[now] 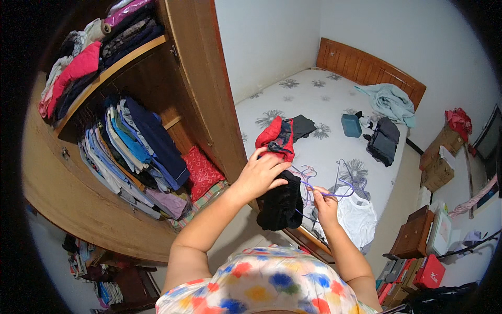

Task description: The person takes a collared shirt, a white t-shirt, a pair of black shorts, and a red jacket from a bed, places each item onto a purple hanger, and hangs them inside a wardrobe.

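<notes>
In front of my body a black garment (279, 204) hangs folded over a purple wire hanger (333, 193). My right hand (325, 204) grips the hanger near its hook end. Spread over the top of the black cloth, my left hand (263, 172) has its fingers on or just above it; whether they pinch the fabric I cannot tell. Beyond that hand lies a red and dark garment (276, 135) beside a dark grey folded cloth (302, 126) on the bed. A white T-shirt (356, 216) lies to the right, and pink hangers (308, 172) show behind the black garment.
An open wooden wardrobe (196, 78) stands at left with hanging shirts (125, 149) and a red heart-patterned cushion (202, 172). On the bed (290, 98) are a teal bin (351, 125), folded black clothes (384, 141) and a light green blanket (392, 100). Boxes (415, 274) line the right wall.
</notes>
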The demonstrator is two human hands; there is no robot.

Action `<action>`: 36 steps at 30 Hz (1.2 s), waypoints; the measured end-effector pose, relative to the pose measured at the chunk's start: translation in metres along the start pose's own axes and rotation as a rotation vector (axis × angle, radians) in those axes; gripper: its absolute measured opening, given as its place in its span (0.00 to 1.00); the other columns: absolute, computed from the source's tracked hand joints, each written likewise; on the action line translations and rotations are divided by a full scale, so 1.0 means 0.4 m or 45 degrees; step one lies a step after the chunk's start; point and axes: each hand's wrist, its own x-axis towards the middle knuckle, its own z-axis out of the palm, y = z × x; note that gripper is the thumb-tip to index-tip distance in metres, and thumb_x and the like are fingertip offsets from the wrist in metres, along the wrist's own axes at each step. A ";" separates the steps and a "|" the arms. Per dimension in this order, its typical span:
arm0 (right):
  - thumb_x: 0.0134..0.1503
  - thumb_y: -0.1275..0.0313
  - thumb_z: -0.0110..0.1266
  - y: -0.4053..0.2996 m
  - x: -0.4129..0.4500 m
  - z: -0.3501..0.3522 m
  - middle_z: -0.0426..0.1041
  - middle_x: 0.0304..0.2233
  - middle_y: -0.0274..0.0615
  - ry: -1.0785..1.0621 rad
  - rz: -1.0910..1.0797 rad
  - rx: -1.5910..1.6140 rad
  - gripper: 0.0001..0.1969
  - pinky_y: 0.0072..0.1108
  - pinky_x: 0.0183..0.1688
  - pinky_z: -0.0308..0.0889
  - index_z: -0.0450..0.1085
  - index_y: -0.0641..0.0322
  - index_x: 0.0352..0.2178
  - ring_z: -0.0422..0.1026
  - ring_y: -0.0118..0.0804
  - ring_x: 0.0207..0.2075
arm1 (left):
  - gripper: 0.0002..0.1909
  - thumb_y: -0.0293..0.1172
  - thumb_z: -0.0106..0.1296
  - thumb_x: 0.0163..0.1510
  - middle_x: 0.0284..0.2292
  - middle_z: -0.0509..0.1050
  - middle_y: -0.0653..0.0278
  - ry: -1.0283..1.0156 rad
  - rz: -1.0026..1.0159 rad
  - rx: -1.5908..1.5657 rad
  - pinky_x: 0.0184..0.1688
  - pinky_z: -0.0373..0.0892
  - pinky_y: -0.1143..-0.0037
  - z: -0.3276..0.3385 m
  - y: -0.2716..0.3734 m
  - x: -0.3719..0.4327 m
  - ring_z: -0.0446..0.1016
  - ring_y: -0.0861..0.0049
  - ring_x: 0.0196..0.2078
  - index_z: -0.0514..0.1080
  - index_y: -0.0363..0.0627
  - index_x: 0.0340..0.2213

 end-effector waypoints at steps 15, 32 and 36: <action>0.54 0.70 0.45 -0.085 0.057 0.150 0.62 0.16 0.39 -0.145 -0.302 -0.453 0.08 0.20 0.23 0.58 0.65 0.66 0.25 0.61 0.26 0.19 | 0.11 0.38 0.53 0.44 0.19 0.70 0.60 0.201 -0.131 -0.190 0.24 0.66 0.71 -0.022 -0.003 -0.070 0.71 0.65 0.23 0.67 0.44 0.24; 0.49 0.78 0.49 -0.054 -0.016 0.280 0.67 0.34 0.49 -0.360 -0.635 -0.588 0.15 0.25 0.35 0.63 0.63 0.68 0.40 0.66 0.43 0.33 | 0.09 0.36 0.49 0.49 0.21 0.70 0.54 0.502 -0.581 -0.286 0.24 0.64 0.66 -0.111 -0.085 -0.140 0.70 0.56 0.25 0.67 0.43 0.27; 0.51 0.78 0.45 0.021 -0.026 0.296 0.68 0.30 0.52 -0.468 -0.548 -0.617 0.11 0.27 0.36 0.64 0.65 0.69 0.37 0.67 0.48 0.31 | 0.09 0.35 0.47 0.50 0.23 0.70 0.52 0.546 -0.676 -0.348 0.25 0.64 0.66 -0.133 -0.095 -0.148 0.69 0.54 0.27 0.67 0.42 0.28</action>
